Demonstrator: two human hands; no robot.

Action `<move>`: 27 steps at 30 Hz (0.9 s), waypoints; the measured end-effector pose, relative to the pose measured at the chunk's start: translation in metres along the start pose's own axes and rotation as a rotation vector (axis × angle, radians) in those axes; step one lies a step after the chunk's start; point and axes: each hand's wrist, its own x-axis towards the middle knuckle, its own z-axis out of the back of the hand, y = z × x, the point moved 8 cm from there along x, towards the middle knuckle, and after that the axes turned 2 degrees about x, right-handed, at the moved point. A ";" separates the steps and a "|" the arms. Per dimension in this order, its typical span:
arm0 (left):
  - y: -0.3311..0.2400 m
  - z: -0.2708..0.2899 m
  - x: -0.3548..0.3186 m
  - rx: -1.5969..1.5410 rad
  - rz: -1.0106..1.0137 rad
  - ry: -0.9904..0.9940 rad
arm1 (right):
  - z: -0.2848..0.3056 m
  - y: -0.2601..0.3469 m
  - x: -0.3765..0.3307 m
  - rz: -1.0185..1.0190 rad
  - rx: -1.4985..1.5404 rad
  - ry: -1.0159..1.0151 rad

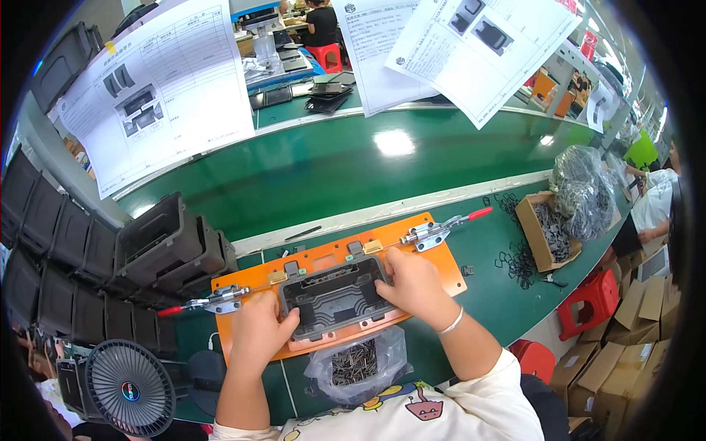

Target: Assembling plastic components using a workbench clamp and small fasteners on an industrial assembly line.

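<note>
A dark grey plastic housing [334,294] lies in an orange fixture plate [408,228] on the green bench. My left hand [259,331] rests on the housing's left end, fingers curled against its edge. My right hand [413,283] presses on its right end, thumb toward the top rim. A toggle clamp with a red handle [204,301] sits at the plate's left, and a second toggle clamp [441,229] sits at its right. A clear bag of small dark metal parts [357,364] lies just below the plate, between my forearms.
Stacked dark housings [165,246] stand at the left. A small black fan [129,386] sits at lower left. A cardboard box of black parts [548,231] and a plastic bag [585,187] are at the right, loose black rings [518,261] beside them. Paper sheets [158,88] hang overhead.
</note>
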 end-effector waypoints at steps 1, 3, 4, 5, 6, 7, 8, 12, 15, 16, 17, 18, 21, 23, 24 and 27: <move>-0.004 0.002 0.002 0.055 -0.059 0.003 | -0.002 0.001 0.004 0.040 -0.003 0.031; -0.003 0.005 0.004 0.031 -0.058 0.004 | -0.001 -0.005 0.010 -0.008 0.084 0.057; -0.003 0.004 0.005 0.002 -0.055 0.011 | -0.002 -0.010 0.011 -0.070 0.183 0.094; -0.003 0.005 0.004 0.009 -0.048 -0.008 | 0.001 -0.007 0.010 -0.046 0.156 0.051; 0.001 0.002 0.004 -0.021 0.000 0.017 | -0.001 -0.007 0.008 -0.071 0.212 0.037; 0.005 -0.003 0.003 -0.048 0.056 0.064 | -0.007 -0.012 0.005 -0.162 0.254 0.060; 0.006 -0.005 0.002 -0.070 0.076 0.064 | -0.007 -0.010 0.003 -0.129 0.232 0.019; -0.002 0.000 0.005 -0.055 0.023 -0.010 | -0.004 -0.031 0.000 -0.132 0.224 -0.011; -0.037 0.017 0.015 -0.126 -0.267 -0.267 | 0.057 -0.093 -0.006 -0.257 0.431 -0.517; -0.049 0.011 0.022 -0.135 -0.333 -0.241 | 0.084 -0.118 -0.014 -0.307 0.358 -0.733; -0.064 0.004 0.030 -0.147 -0.410 -0.232 | 0.100 -0.153 -0.023 -0.460 0.462 -0.911; -0.076 -0.006 0.039 -0.077 -0.433 -0.205 | 0.111 -0.181 -0.032 -0.534 0.548 -1.097; -0.103 -0.030 0.062 0.022 -0.498 -0.168 | 0.071 -0.262 -0.019 -0.923 1.470 -1.005; -0.108 -0.049 0.077 -0.025 -0.455 -0.057 | 0.050 -0.264 0.019 -0.778 1.989 -0.795; -0.107 -0.051 0.079 -0.083 -0.429 -0.064 | 0.049 -0.264 0.031 -0.711 2.032 -0.804; -0.103 -0.055 0.079 -0.134 -0.409 -0.095 | 0.087 -0.225 0.061 -0.234 1.827 -0.738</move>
